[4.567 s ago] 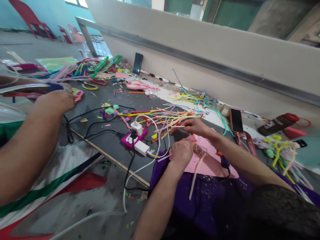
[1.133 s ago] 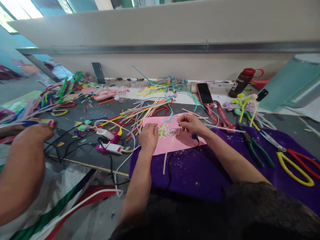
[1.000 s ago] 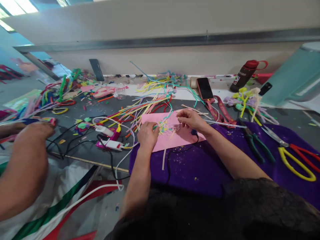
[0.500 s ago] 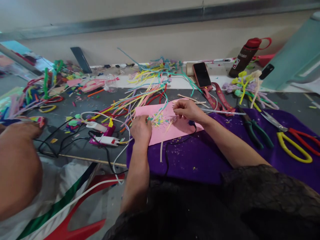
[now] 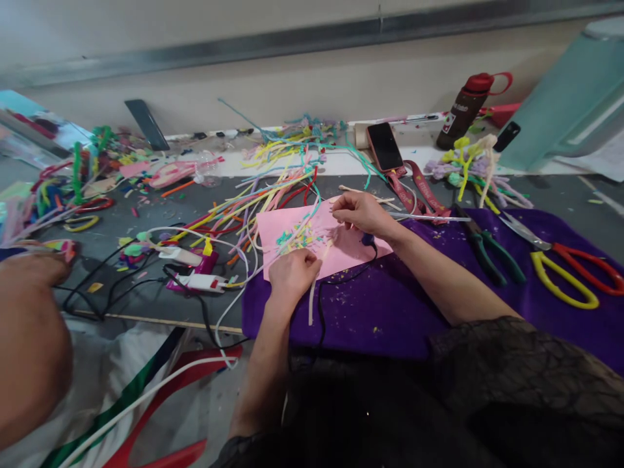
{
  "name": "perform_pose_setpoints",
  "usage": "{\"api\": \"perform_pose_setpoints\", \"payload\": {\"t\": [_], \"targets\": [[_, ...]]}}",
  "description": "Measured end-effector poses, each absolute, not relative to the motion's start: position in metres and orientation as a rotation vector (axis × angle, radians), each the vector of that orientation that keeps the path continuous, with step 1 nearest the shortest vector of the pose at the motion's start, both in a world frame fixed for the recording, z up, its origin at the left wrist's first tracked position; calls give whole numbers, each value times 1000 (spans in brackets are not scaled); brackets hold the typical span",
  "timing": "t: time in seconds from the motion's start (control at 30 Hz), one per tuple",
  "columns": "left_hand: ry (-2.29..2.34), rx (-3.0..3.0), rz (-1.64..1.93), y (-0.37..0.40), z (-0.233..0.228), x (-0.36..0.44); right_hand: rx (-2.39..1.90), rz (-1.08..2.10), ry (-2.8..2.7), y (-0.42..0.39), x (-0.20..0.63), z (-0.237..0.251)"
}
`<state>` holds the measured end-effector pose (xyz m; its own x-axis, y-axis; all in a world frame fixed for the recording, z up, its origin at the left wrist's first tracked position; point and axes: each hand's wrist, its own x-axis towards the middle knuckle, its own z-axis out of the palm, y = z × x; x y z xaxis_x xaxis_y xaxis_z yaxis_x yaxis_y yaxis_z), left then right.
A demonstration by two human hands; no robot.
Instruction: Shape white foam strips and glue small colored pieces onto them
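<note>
Left hand (image 5: 291, 276) is resting at the near edge of the pink sheet (image 5: 351, 244), its fingers curling narrow around a pale cream strip (image 5: 312, 302) that is hanging down over the purple cloth (image 5: 390, 312). Right hand (image 5: 358, 211) is sitting at the far side of the sheet, fingers pinching together on something thin; cannot tell exactly what. A small heap of coloured cut bits (image 5: 299, 235) is lying on the sheet between the two hands. A black cable (image 5: 324, 299) is running from under the right hand across the cloth. Long coloured strips (image 5: 273, 195) are fanning out on the grey table (image 5: 160, 214) just beyond the sheet. A pink power strip (image 5: 192, 273) with white plugs is lying left of the cloth. Green-handled pliers (image 5: 492, 257) and scissors (image 5: 565, 276) with red and yellow handles are lying on the cloth to the right, well apart from the hands. A phone (image 5: 385, 146) and a dark bottle (image 5: 463, 110) with a red cap are sitting near the wall. Another person's arm (image 5: 29, 338) is showing at far left.
</note>
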<state>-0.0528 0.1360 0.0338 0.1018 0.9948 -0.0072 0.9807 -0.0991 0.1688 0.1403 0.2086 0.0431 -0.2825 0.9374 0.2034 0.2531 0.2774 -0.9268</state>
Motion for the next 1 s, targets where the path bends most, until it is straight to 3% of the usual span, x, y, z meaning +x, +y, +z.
{"api": "perform_pose_setpoints", "payload": {"t": [0.27, 0.43, 0.6, 0.83, 1.0], "targets": [[1927, 2259, 243, 141, 32, -47, -1081, 1066, -1736, 208, 138, 43], [1782, 1924, 778, 157, 44, -60, -1094, 1074, -1751, 209, 138, 40], [1245, 1370, 1144, 181, 64, -54, -1095, 1102, -1780, 209, 133, 33], [1016, 1102, 1006, 185, 52, -36, -1098, 1065, -1793, 211, 129, 28], [1035, 1057, 937, 183, 45, -40, -1112, 1313, -1480, 212, 133, 35]]}}
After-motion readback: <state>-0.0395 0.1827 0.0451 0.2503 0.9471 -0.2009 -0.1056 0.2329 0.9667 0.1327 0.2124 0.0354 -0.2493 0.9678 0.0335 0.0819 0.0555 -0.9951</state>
